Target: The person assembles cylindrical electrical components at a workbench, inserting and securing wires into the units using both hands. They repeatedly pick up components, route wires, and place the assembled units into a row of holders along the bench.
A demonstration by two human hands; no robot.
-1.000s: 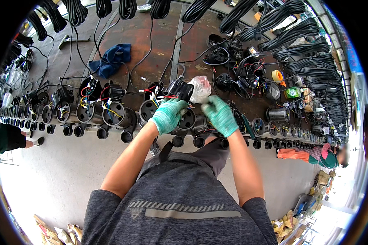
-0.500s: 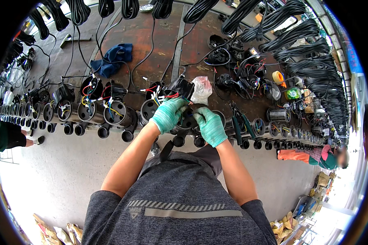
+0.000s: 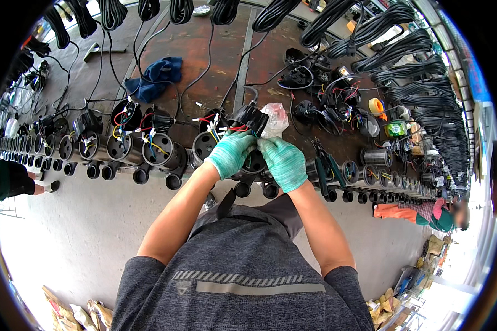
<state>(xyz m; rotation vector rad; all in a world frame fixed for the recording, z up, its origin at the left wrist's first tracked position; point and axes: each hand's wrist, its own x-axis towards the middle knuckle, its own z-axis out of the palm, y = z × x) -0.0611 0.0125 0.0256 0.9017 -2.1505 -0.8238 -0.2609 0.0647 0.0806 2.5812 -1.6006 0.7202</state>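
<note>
My left hand [image 3: 230,154], in a pale green glove, is closed on thin wires just below a ribbed black cap [image 3: 249,118]. Opposite it, my right hand [image 3: 284,163] in a matching glove has its thumb and fingers pressed together; what they pinch is hidden. The two sets of fingertips almost touch, above a black cylindrical housing [image 3: 254,164] at the table's near edge. Red and white wires with white connectors [image 3: 217,128] stick out left of the cap. Another open housing [image 3: 202,145] stands beside my left wrist.
Dark-handled pliers [image 3: 330,164] lie right of my right hand. Behind it sits a clear plastic bag [image 3: 275,119] of small parts. Similar housings [image 3: 163,151] line the near edge. A blue cloth [image 3: 156,79], an orange tape roll [image 3: 376,106] and bundled black cables [image 3: 392,47] lie farther off.
My right hand has shifted slightly up and left, its fingers now drawn together against the left fingertips. The left hand has stayed nearly in place below the cap.
</note>
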